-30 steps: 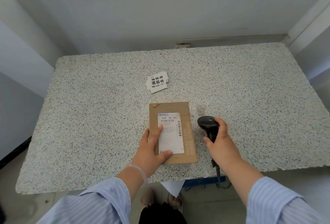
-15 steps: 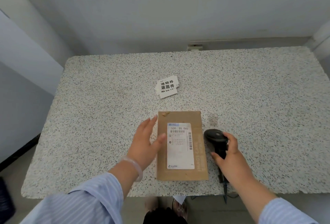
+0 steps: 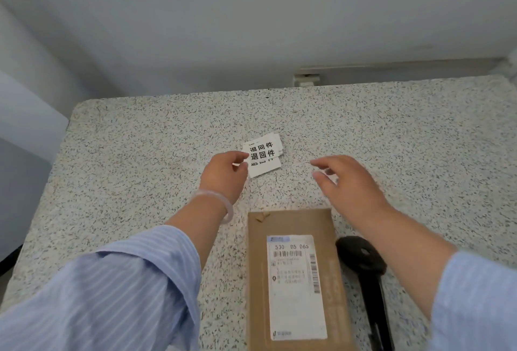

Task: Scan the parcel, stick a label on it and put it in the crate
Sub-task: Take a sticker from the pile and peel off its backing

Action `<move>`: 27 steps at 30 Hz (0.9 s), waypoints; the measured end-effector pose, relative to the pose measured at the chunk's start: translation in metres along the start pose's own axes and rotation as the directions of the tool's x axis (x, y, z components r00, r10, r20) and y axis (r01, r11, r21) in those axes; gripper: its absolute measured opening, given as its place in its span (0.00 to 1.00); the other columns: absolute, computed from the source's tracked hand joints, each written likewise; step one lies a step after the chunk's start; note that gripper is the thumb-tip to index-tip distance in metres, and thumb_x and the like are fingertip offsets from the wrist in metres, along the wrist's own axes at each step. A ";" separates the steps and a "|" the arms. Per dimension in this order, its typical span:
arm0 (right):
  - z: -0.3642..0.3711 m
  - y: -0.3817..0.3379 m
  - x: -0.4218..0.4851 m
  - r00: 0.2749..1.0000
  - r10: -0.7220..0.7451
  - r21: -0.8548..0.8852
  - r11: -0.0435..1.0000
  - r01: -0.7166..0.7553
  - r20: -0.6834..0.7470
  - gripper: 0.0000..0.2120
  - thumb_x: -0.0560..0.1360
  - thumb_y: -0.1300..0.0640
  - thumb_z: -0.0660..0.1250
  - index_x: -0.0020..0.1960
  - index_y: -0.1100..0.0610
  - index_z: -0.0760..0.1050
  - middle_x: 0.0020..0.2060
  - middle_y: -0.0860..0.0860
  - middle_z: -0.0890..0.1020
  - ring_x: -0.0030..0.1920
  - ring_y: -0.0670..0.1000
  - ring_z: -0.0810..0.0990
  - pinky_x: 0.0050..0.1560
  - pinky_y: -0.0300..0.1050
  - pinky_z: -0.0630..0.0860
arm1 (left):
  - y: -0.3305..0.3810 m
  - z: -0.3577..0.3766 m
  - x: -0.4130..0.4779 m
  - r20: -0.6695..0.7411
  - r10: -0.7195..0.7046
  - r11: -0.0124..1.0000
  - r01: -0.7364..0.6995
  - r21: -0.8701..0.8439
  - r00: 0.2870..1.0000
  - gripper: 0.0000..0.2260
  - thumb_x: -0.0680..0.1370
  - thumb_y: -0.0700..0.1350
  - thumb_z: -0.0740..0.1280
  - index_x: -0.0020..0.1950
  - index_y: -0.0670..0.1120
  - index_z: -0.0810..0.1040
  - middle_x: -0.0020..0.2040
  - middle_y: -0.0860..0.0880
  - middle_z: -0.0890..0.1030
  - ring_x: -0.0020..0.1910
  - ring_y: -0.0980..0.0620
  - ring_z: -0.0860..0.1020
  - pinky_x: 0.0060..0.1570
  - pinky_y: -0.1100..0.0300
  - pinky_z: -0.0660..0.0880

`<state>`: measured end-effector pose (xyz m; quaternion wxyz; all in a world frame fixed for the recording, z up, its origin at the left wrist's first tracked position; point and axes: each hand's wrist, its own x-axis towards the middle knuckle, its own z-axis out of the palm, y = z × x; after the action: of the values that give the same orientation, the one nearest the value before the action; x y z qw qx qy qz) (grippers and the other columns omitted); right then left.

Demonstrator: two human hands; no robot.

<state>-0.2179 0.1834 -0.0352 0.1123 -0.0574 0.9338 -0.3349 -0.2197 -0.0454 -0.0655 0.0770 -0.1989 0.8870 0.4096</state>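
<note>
Pinching the label stack (image 3: 264, 154) at frame centre with left hand (image 3: 223, 174); hovering right hand (image 3: 347, 182) spread beside it (parcel (image 3: 296, 280), scanner (image 3: 363, 266) lying lower right).

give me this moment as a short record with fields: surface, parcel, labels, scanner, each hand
surface: speckled grey stone table
parcel: flat brown cardboard parcel, white shipping label up, lying at the near edge
labels: small stack of white printed labels, beyond the parcel
scanner: black handheld scanner, lying right of the parcel
left hand: fingertips at the stack's left edge
right hand: open, empty, above the table
</note>
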 end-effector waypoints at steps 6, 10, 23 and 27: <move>0.053 0.001 0.087 0.993 0.057 -0.066 0.997 -0.050 0.103 0.15 0.79 0.54 0.62 0.65 0.49 0.74 0.61 0.49 0.77 0.55 0.49 0.77 0.59 0.49 0.75 | -0.014 0.026 0.054 -0.001 -0.028 1.000 0.028 0.002 1.000 0.15 0.79 0.47 0.65 0.66 0.51 0.75 0.61 0.52 0.79 0.49 0.52 0.79 0.50 0.54 0.79; 0.074 0.007 0.112 0.993 0.073 -0.040 0.997 -0.069 0.089 0.15 0.77 0.53 0.64 0.64 0.49 0.75 0.56 0.49 0.79 0.50 0.48 0.78 0.54 0.46 0.76 | -0.021 0.038 0.075 0.016 0.001 0.995 -0.002 0.097 1.000 0.19 0.74 0.52 0.71 0.64 0.52 0.76 0.60 0.50 0.77 0.51 0.51 0.78 0.54 0.52 0.79; 0.077 0.001 0.119 0.996 0.061 -0.076 0.996 -0.056 0.064 0.05 0.72 0.51 0.71 0.49 0.48 0.79 0.52 0.48 0.73 0.46 0.48 0.76 0.50 0.46 0.76 | -0.024 0.039 0.082 -0.029 0.102 0.971 -0.093 0.222 0.994 0.06 0.73 0.53 0.72 0.46 0.55 0.78 0.55 0.54 0.71 0.53 0.53 0.72 0.55 0.57 0.72; 0.071 0.000 0.115 0.998 0.036 -0.093 0.995 -0.032 0.042 0.02 0.74 0.51 0.69 0.45 0.48 0.78 0.49 0.46 0.73 0.45 0.48 0.75 0.45 0.43 0.71 | -0.016 0.034 0.076 -0.027 0.203 0.953 -0.191 0.236 0.979 0.05 0.74 0.54 0.69 0.45 0.55 0.76 0.53 0.56 0.75 0.53 0.55 0.72 0.57 0.57 0.71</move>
<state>-0.3112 0.1188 -0.1081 0.1355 -0.0537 0.9465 -0.2879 -0.2835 -0.0512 -0.1214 0.0358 -0.1095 0.9459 0.3034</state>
